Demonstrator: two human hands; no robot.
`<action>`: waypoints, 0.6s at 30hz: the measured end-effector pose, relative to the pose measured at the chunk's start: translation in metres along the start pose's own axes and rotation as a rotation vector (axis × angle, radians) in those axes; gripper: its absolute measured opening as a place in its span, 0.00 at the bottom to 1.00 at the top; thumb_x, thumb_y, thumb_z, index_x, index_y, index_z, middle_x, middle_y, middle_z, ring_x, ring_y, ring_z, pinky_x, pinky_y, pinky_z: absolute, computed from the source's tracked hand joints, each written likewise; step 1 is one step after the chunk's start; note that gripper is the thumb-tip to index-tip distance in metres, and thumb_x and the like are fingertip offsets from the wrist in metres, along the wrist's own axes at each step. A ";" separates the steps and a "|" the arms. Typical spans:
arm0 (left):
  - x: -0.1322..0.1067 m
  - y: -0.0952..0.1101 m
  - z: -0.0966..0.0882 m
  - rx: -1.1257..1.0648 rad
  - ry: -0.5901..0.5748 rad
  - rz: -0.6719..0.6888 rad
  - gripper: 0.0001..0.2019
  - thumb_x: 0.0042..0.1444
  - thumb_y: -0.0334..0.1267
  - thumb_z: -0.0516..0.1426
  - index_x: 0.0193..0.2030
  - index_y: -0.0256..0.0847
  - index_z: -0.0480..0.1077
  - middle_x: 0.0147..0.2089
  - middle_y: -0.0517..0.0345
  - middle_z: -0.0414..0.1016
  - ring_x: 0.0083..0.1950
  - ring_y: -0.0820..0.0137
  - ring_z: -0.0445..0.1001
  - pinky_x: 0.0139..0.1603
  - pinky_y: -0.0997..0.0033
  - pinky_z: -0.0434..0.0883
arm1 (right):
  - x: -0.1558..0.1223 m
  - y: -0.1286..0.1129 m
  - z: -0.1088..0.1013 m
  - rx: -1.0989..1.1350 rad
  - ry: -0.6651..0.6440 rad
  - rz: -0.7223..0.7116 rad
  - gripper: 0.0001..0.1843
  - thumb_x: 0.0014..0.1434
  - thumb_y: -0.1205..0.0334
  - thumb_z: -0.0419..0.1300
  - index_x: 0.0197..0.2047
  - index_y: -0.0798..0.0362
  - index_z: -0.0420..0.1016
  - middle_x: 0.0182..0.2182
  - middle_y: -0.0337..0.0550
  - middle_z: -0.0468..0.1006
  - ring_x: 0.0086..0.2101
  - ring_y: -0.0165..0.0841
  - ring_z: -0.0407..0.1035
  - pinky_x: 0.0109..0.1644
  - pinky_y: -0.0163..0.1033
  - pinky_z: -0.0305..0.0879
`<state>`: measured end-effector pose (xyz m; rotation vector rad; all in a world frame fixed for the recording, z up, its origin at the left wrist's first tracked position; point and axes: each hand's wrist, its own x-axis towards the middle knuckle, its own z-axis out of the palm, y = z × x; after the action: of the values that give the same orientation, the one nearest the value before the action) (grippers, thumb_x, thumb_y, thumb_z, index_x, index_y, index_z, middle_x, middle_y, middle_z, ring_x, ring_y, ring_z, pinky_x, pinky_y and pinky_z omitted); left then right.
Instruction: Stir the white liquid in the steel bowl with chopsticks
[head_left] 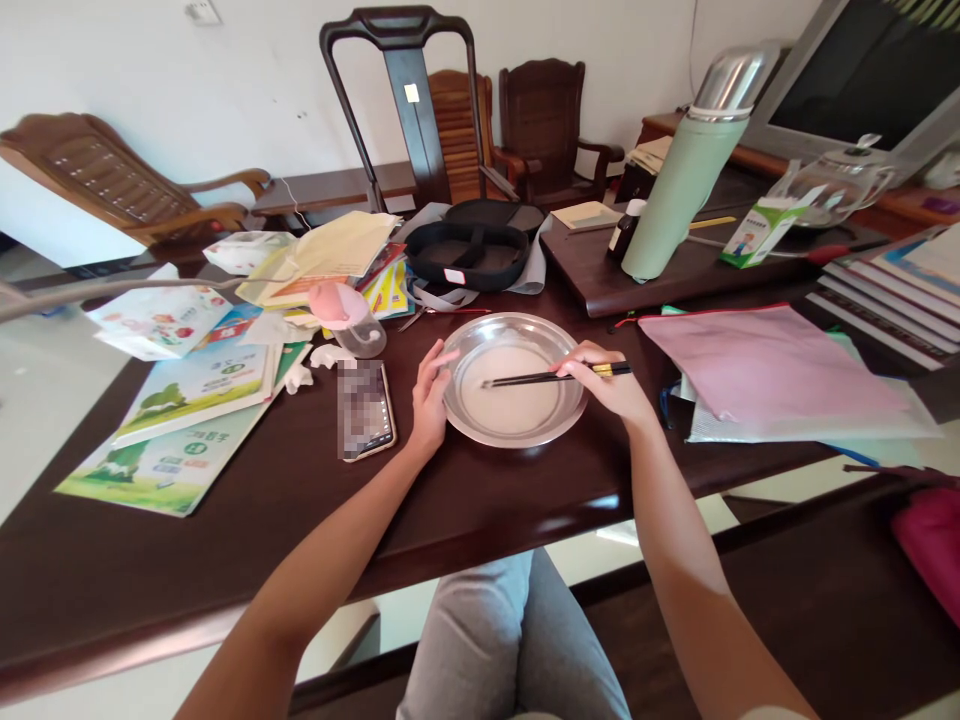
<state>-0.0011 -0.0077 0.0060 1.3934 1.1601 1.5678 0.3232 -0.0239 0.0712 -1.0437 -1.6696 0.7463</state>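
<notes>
A round, shiny metal dish (515, 437) stands on the dark wooden table, with a whitish content in it that I cannot name for sure. My right hand (604, 378) is closed around a pair of black chopsticks (529, 378) with gold-coloured marks near the upper end. Their tips point left, over or in the whitish content; contact is hard to tell. At the dish's left rim, my left hand (430, 392) rests with its fingers stretched out, one of them reaching over the edge. A phone (366, 410) lies just left of that hand, its screen partly blurred.
Booklets (180, 460), crumpled tissue (330, 356) and a pink-lidded cup (349, 318) are on the left. Behind the dish sits a black case (469, 262). To the right are a pink pouch (772, 365), a green thermos (679, 185) and stacked books (892, 310).
</notes>
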 end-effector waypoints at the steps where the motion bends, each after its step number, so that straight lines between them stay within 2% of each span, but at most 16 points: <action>1: 0.000 0.000 0.000 0.002 -0.001 -0.001 0.27 0.65 0.70 0.69 0.55 0.51 0.90 0.82 0.45 0.77 0.86 0.40 0.70 0.90 0.32 0.60 | 0.001 0.002 -0.001 -0.024 0.041 -0.003 0.32 0.67 0.20 0.69 0.33 0.41 0.90 0.36 0.44 0.94 0.42 0.47 0.86 0.55 0.55 0.80; 4: 0.000 0.001 0.000 0.017 -0.002 -0.001 0.27 0.66 0.70 0.68 0.55 0.51 0.89 0.81 0.45 0.77 0.86 0.40 0.71 0.90 0.32 0.60 | 0.000 0.007 -0.008 -0.021 0.249 0.022 0.35 0.69 0.21 0.68 0.28 0.42 0.86 0.30 0.44 0.90 0.38 0.47 0.85 0.53 0.55 0.80; 6: 0.000 0.001 0.000 0.020 0.002 0.001 0.28 0.65 0.70 0.68 0.55 0.50 0.89 0.81 0.45 0.78 0.86 0.40 0.71 0.90 0.33 0.61 | -0.002 0.008 -0.013 0.043 0.317 0.040 0.38 0.69 0.19 0.67 0.24 0.43 0.82 0.26 0.43 0.87 0.33 0.46 0.84 0.50 0.54 0.80; 7: 0.001 0.001 0.000 0.019 0.005 0.001 0.28 0.65 0.71 0.69 0.54 0.50 0.89 0.81 0.45 0.78 0.86 0.40 0.71 0.90 0.33 0.61 | -0.003 0.007 -0.014 0.075 0.301 0.048 0.39 0.68 0.19 0.67 0.23 0.43 0.82 0.25 0.43 0.86 0.31 0.45 0.83 0.48 0.53 0.80; 9: 0.001 0.000 0.000 0.016 0.007 0.003 0.29 0.64 0.72 0.69 0.54 0.50 0.89 0.81 0.45 0.78 0.85 0.40 0.71 0.90 0.33 0.62 | -0.004 0.003 -0.012 0.108 0.188 0.052 0.38 0.68 0.20 0.68 0.24 0.44 0.84 0.26 0.43 0.86 0.31 0.44 0.84 0.46 0.52 0.80; 11: 0.000 0.000 0.001 0.015 0.006 0.005 0.28 0.65 0.71 0.69 0.54 0.50 0.89 0.81 0.45 0.78 0.85 0.40 0.71 0.90 0.33 0.62 | -0.003 0.000 -0.006 0.090 0.049 0.026 0.35 0.68 0.22 0.70 0.27 0.43 0.88 0.30 0.45 0.89 0.35 0.45 0.85 0.48 0.51 0.80; 13: 0.000 -0.001 0.001 0.016 0.006 0.009 0.28 0.65 0.71 0.69 0.54 0.49 0.89 0.82 0.45 0.77 0.86 0.41 0.71 0.90 0.34 0.61 | -0.001 -0.001 0.000 0.047 -0.011 -0.012 0.34 0.68 0.21 0.69 0.31 0.42 0.91 0.34 0.45 0.92 0.39 0.46 0.85 0.51 0.52 0.80; 15: 0.000 -0.001 0.001 0.020 0.005 0.013 0.27 0.66 0.70 0.68 0.54 0.50 0.89 0.82 0.45 0.77 0.86 0.41 0.71 0.90 0.33 0.61 | 0.000 0.002 0.000 0.000 0.042 -0.019 0.35 0.67 0.18 0.68 0.32 0.41 0.91 0.35 0.45 0.93 0.41 0.46 0.85 0.54 0.54 0.79; 18: 0.000 -0.002 0.000 0.023 0.005 0.011 0.27 0.66 0.70 0.68 0.55 0.51 0.90 0.82 0.45 0.77 0.85 0.40 0.71 0.90 0.31 0.61 | 0.000 0.007 -0.007 -0.003 0.226 0.032 0.37 0.67 0.17 0.67 0.28 0.42 0.86 0.31 0.44 0.91 0.39 0.46 0.86 0.53 0.54 0.80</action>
<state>-0.0015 -0.0065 0.0040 1.4139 1.1787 1.5707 0.3320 -0.0207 0.0674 -1.1162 -1.4634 0.6219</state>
